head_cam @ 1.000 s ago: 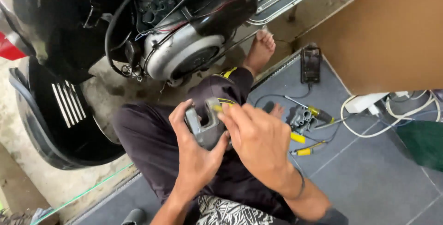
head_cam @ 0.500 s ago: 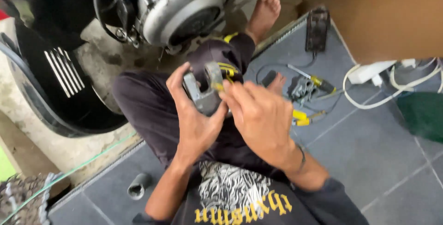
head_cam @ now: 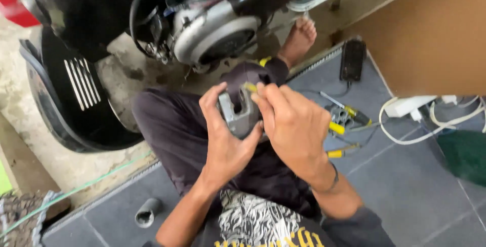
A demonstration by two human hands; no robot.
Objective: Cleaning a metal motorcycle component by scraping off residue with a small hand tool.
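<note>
A socket (head_cam: 147, 212) lies on the tiles at lower left. The left hand (head_cam: 228, 143) curls closed around a grey metal part (head_cam: 239, 112) over the lap. The right hand (head_cam: 293, 125) pinches a yellow-handled tool (head_cam: 250, 87) against it. Screwdrivers (head_cam: 340, 125) lie on the floor to the right.

Metal part (head_cam: 238, 113) between both hands, screwdrivers (head_cam: 344, 125) right, engine (head_cam: 217, 34) ahead

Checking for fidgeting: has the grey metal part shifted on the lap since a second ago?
No. The grey metal part stays in the left hand over the same knee; only the camera moved.
</note>
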